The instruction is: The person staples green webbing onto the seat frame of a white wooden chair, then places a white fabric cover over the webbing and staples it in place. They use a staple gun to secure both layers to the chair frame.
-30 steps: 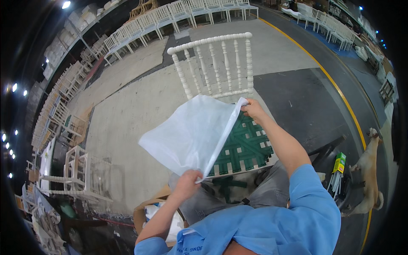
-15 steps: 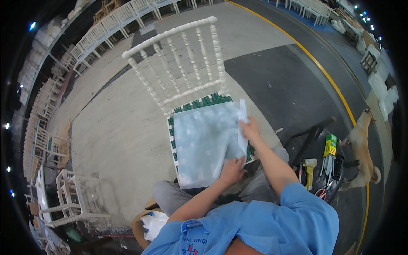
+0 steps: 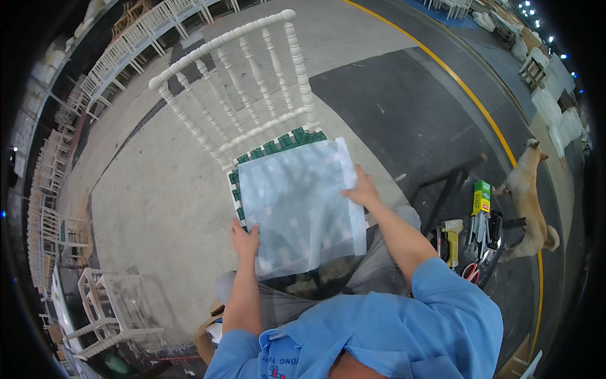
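Note:
In front of me is a white chair [image 3: 298, 60] with turned spindles in its back and green webbing [image 3: 271, 147] across its seat. Over the webbing lies a thin, pale blue-white fabric sheet [image 3: 297, 202], its right edge folded into a narrow strip. My right hand [image 3: 364, 189] grips that folded edge, thumb on top and fingers at the outer side. At the sheet's lower left edge, my left hand [image 3: 245, 241] rests with thumb and fingers apart beside the seat frame. The sheet's near edge hangs toward my lap.
To my right, a dark stand holds a yellow staple gun [image 3: 452, 243], red-handled scissors [image 3: 471, 272] and a green-yellow box [image 3: 481, 197]. A dog [image 3: 527, 196] stands beyond it. On the left is another white chair frame [image 3: 104, 309]; rows of white chairs [image 3: 151, 31] line the back.
My left hand has moved from the sheet's lower right to its left edge. The right side of the sheet now lies flatter, and the chair appears further left in view.

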